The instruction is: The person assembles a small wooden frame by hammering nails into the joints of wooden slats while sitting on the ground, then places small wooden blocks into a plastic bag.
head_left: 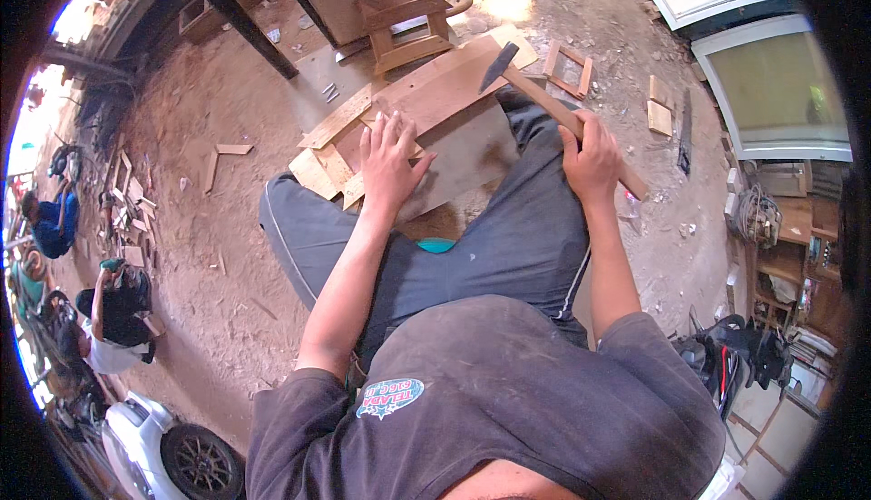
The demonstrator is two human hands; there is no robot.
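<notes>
My right hand (593, 157) is closed around the wooden handle of a hammer (544, 101). The hammer is raised above my right knee, its dark metal head pointing up and to the left. My left hand (388, 162) lies with fingers stretched and a little apart on light wooden pieces (337, 119) in front of my lap. Those pieces meet at an angle at the left end of a long reddish-brown board (445, 83). How they join under my palm is hidden. Several small metal pieces (330, 93) lie just beyond them.
A small wooden frame piece (406, 26) stands beyond the board. To its right lie a flat wooden frame (569, 70), small blocks (660, 105) and a handsaw (685, 132). Wood scraps (134, 200) lie at left, near two people (118, 314). A car wheel (201, 460) is at lower left.
</notes>
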